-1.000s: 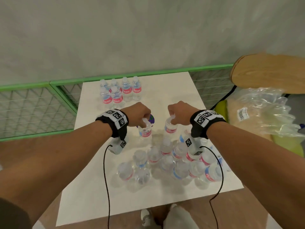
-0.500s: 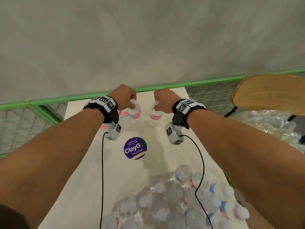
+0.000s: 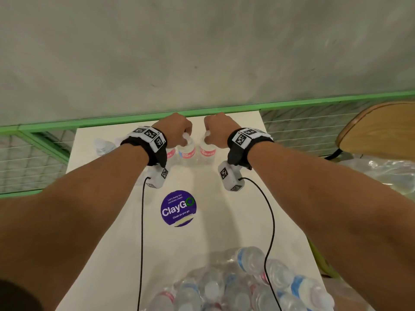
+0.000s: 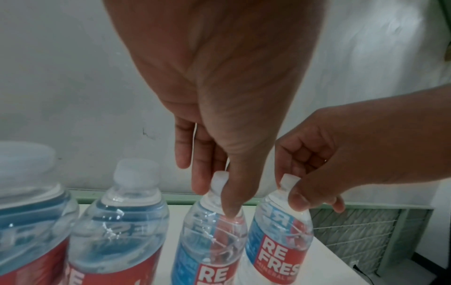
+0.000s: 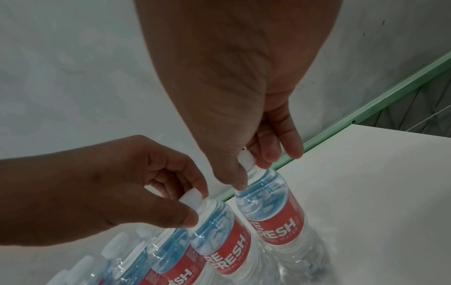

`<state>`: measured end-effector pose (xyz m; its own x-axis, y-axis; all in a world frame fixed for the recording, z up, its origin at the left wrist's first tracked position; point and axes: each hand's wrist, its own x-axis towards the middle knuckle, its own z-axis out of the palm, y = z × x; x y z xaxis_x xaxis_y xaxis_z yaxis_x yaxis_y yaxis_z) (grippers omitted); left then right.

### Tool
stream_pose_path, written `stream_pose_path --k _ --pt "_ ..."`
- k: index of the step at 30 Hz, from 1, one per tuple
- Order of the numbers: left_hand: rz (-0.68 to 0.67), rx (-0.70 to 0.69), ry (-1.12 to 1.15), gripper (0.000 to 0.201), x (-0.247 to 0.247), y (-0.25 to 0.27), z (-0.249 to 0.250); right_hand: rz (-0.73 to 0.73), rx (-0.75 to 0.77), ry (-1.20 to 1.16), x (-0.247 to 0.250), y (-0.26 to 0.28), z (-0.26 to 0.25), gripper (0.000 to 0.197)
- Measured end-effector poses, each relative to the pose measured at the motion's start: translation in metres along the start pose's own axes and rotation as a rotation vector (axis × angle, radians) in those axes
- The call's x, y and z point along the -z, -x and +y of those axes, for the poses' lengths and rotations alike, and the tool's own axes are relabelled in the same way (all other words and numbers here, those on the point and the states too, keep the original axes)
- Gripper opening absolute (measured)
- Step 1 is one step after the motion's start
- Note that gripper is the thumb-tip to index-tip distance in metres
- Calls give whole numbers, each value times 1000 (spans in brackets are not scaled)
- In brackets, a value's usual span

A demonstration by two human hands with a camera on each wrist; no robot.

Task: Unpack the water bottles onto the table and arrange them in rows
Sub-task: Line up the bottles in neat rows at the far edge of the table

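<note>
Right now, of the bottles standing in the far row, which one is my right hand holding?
The bottle at the row's right end: your right hand pinches its white cap, with bare table beyond it. Your left hand holds its neighbour.

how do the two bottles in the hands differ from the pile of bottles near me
The two held bottles stand upright side by side at the table's far edge; the pile lies jumbled at the near end. The left hand and right hand pinch the held pair's caps; nothing holds the pile. All are clear with red-and-blue labels.
</note>
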<state>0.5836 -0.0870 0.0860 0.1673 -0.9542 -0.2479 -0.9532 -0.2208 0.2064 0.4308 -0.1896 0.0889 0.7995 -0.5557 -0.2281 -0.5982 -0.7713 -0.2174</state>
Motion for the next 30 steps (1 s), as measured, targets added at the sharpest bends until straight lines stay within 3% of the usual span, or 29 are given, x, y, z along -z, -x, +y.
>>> stream_pose_path --k 10,19,30 --pt "11 -13 -34 18 -2 -7 -7 28 24 -13 -14 -15 0 30" --pt "29 -2 -13 38 -6 -3 -12 35 50 -35 -19 -18 -3 34" --pt "52 -20 -26 24 -4 -1 -11 63 53 -54 -23 -16 -2 29"
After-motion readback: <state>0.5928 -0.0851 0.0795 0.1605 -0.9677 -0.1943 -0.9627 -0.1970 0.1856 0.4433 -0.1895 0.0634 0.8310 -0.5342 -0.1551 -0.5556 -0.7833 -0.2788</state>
